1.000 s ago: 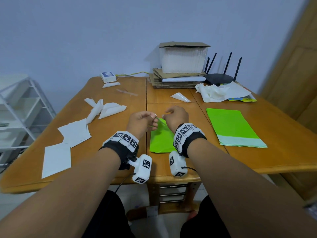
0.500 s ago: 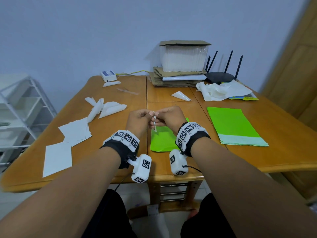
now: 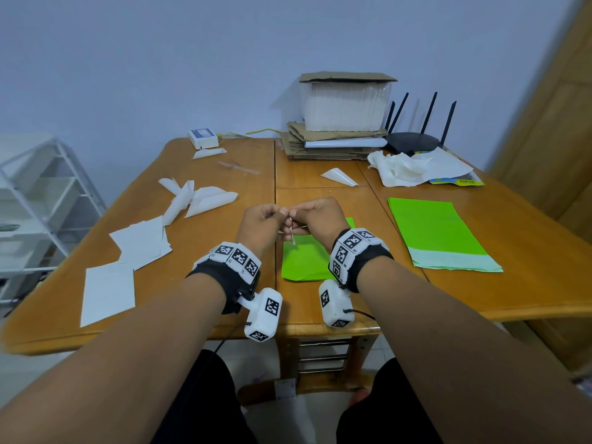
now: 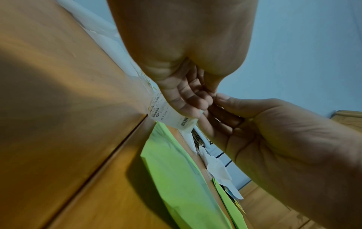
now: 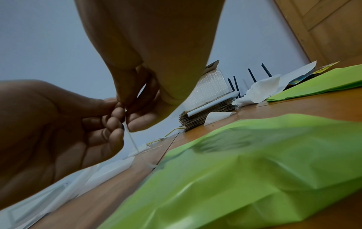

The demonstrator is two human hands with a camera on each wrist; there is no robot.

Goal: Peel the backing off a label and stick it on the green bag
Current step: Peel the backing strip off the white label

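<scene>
A white printed label (image 4: 166, 114) hangs on edge between both hands above the table. My left hand (image 3: 282, 216) pinches its top edge from the left. My right hand (image 3: 296, 216) pinches the same edge from the right, fingertips nearly touching the left ones. In the head view the label (image 3: 292, 234) shows only as a thin strip. In the right wrist view the label (image 5: 130, 136) is a thin line under the fingers. A green bag (image 3: 304, 261) lies flat on the table under my hands, partly hidden by my right wrist. I cannot tell whether the backing has separated.
A second green bag (image 3: 432, 232) lies to the right. Loose white sheets (image 3: 141, 241) and curled backing strips (image 3: 205, 200) lie at the left. At the back stand a cardboard stack with a box (image 3: 342, 123), a router (image 3: 413, 142) and crumpled paper (image 3: 403, 169).
My hands have drawn together over the green bag. The label has turned from lying across between them to hanging down on edge.
</scene>
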